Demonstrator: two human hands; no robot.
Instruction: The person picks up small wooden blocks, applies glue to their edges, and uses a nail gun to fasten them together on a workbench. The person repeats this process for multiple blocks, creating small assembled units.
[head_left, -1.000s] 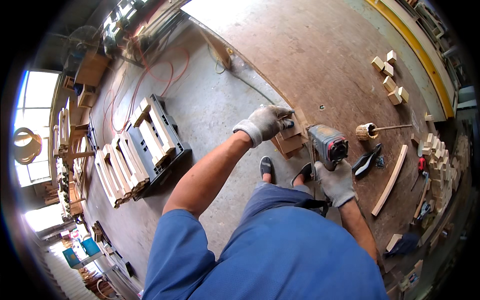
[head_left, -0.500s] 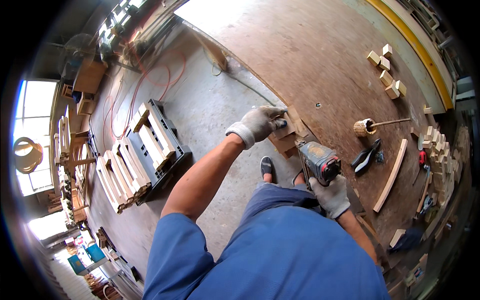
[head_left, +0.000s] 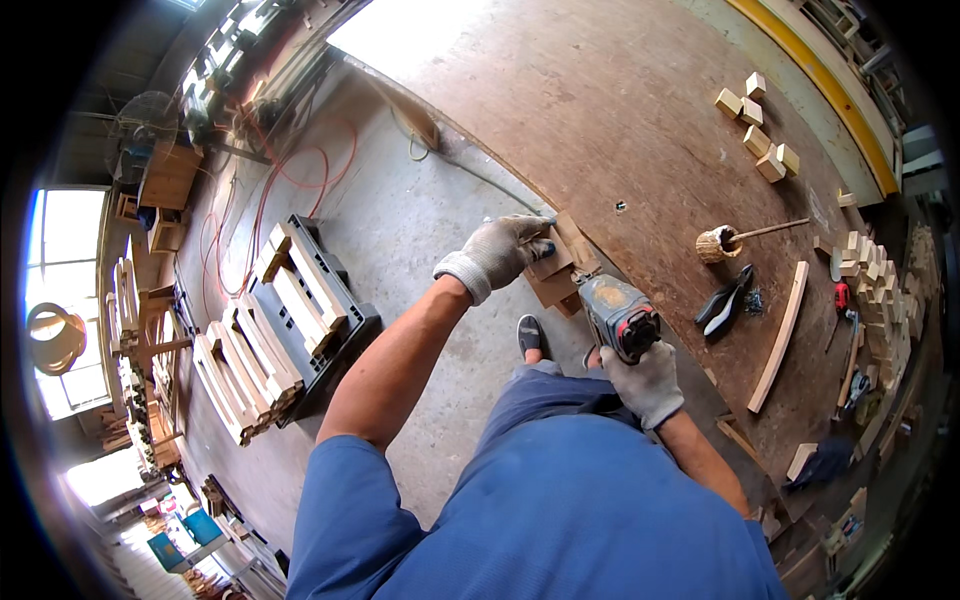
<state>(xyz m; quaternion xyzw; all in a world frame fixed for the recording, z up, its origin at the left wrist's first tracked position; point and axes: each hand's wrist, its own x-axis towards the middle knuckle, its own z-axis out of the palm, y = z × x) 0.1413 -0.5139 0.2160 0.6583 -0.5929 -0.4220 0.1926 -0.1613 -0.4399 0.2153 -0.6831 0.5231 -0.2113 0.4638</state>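
Workshop floor [head_left: 400,200] of grey concrete is shown in the head view, with a brown tabletop [head_left: 560,110] spread across the upper right. Along the tabletop's far side, a yellow strip [head_left: 825,65] is seen. Both hands are covered by pale knit gloves. By the right hand [head_left: 645,385], a grey and black power tool [head_left: 618,305] is gripped, its nose pointed at a wooden piece [head_left: 552,288] at the tabletop's near edge; whether the wood is touched by the nose cannot be told. Any lettering on the tool is too small to be read. The left hand [head_left: 497,253] is held at the same wood with its fingers bent; whether the wood is pinched between them cannot be told.

On the tabletop, 6 small blocks [head_left: 756,140] are grouped near the far side. Closer in, 1 mallet [head_left: 718,244], 1 pair of dark-handled pliers [head_left: 724,300] and 1 curved wooden strip [head_left: 780,338] are laid out. Farther right, 1 red-handled screwdriver [head_left: 841,294] is placed beside a pile of wood [head_left: 873,290]. At left, wooden frames [head_left: 295,292] are stacked on and beside a dark pallet [head_left: 345,340], below red hoses [head_left: 268,200].
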